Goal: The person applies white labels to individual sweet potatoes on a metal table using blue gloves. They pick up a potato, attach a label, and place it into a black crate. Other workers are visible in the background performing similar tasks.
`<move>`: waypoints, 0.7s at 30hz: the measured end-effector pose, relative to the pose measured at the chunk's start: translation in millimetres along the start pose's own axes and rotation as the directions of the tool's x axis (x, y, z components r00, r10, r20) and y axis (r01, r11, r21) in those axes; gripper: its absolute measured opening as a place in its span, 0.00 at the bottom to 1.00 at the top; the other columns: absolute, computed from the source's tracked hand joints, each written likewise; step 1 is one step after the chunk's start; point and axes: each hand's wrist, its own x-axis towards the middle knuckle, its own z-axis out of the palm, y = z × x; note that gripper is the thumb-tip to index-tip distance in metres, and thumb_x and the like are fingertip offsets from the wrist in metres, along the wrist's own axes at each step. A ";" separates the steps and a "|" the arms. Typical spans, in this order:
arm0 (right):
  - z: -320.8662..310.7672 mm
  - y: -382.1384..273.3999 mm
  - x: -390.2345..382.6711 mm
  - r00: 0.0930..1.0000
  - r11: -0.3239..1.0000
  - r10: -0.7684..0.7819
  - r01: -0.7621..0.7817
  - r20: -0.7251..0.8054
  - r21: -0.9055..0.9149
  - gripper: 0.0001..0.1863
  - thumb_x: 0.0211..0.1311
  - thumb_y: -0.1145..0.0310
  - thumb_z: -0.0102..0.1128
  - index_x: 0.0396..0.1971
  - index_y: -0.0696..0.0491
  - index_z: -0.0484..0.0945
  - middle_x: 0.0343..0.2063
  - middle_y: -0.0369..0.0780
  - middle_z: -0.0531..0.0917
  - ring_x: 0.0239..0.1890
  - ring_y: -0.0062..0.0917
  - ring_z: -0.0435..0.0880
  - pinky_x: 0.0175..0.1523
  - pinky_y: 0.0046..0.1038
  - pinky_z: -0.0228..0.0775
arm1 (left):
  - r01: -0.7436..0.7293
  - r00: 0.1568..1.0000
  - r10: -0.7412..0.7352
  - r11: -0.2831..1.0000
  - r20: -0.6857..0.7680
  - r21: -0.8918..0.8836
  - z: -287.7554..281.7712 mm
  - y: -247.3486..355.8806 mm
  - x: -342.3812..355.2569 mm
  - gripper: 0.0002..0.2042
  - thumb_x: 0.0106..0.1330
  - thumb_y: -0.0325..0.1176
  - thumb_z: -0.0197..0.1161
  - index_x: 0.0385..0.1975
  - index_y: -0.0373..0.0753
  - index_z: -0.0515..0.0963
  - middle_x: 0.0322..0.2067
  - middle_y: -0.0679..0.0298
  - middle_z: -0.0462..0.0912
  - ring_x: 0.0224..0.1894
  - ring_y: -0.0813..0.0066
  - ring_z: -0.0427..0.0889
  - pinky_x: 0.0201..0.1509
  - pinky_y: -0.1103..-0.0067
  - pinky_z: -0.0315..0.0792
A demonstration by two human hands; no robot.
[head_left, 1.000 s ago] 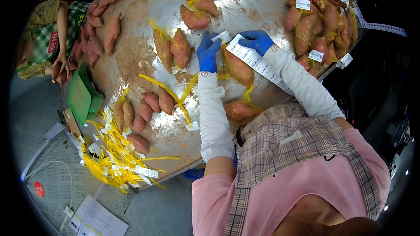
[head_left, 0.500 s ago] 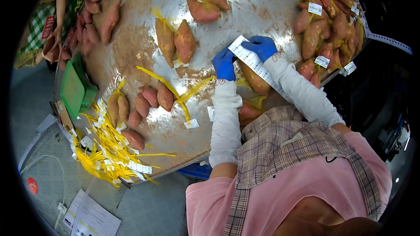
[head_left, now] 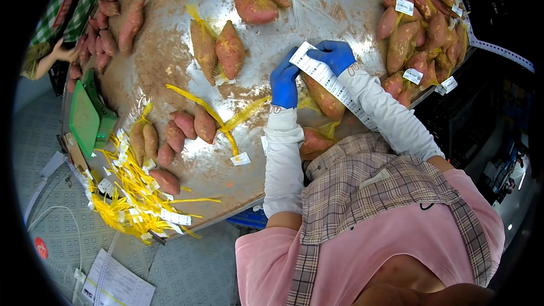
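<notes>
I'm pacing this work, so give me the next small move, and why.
Probably the left hand should peel at the label strip's upper end: the right hand grips the strip near there, the left is right beside it, and a netted sweet potato lies close below.

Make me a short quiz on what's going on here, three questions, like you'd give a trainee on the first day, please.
1. Multiple choice: what colour covers the left hand and the right hand?
A. Red
B. Blue
C. Black

2. True or false: the right hand is well away from the label strip, not touching it.

3. Fill in the missing word: the pile of yellow nets lies nearer the ___ hand.

Key: 1. B, blue. 2. False, the right hand grips the label strip near its far end. 3. Left.
</notes>
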 end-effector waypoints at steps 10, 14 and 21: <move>0.1 4.0 4.2 1.000 0.999 -0.019 0.019 -0.006 -0.046 0.13 0.52 0.65 0.66 0.34 0.59 0.82 0.25 0.38 0.84 0.24 0.17 0.79 0.30 0.18 0.70 | -0.001 1.000 0.001 1.000 0.015 0.009 -0.3 -1.2 2.0 0.24 0.55 0.24 0.47 0.54 0.23 0.68 0.53 0.52 0.72 0.55 0.64 0.72 0.60 0.75 0.63; 0.6 2.9 2.4 1.000 0.997 -0.031 0.030 -0.006 -0.069 0.14 0.52 0.65 0.66 0.34 0.59 0.82 0.25 0.38 0.84 0.24 0.17 0.79 0.30 0.18 0.70 | 0.014 0.999 -0.015 0.999 -0.032 -0.031 3.2 -4.6 3.9 0.24 0.54 0.24 0.47 0.53 0.22 0.68 0.53 0.50 0.72 0.55 0.63 0.72 0.61 0.74 0.63; 1.2 1.2 0.6 0.999 0.996 -0.021 0.019 -0.028 -0.087 0.14 0.52 0.64 0.67 0.33 0.59 0.82 0.24 0.37 0.84 0.23 0.16 0.79 0.29 0.17 0.70 | 0.014 0.992 -0.037 0.981 -0.118 -0.192 14.6 -9.4 8.8 0.21 0.57 0.26 0.49 0.51 0.22 0.70 0.50 0.50 0.74 0.52 0.63 0.74 0.59 0.75 0.65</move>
